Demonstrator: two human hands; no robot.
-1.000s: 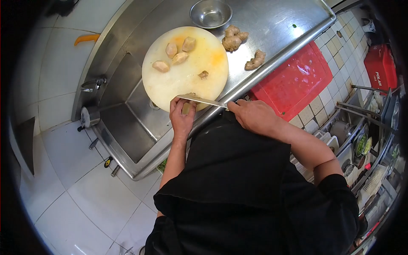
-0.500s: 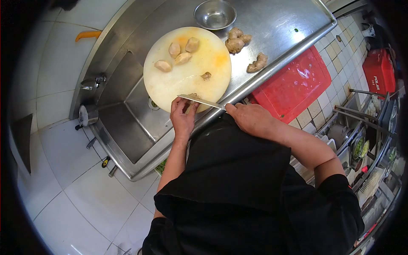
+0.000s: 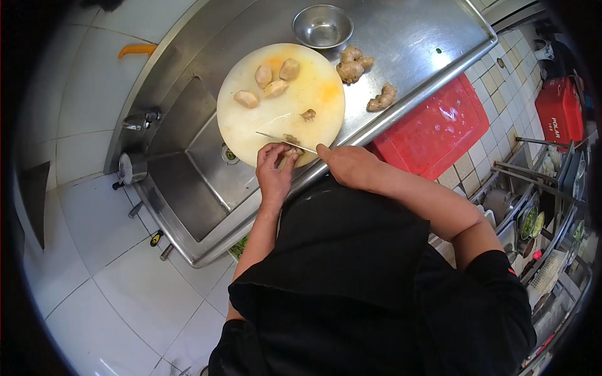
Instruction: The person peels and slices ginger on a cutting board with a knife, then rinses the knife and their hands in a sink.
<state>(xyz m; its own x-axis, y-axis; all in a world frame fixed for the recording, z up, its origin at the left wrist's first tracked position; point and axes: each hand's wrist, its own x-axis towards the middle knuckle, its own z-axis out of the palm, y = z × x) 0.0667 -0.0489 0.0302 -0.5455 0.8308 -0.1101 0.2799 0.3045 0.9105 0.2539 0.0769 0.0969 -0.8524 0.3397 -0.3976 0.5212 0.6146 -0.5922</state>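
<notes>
Knife — nearly crosswise, tip leftward

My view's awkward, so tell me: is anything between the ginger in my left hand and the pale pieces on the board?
Yes: the knife in your right hand crosses the way close to the held ginger, with a brown scrap at its blade. Beyond those, nothing visible blocks the pale pieces.
</notes>
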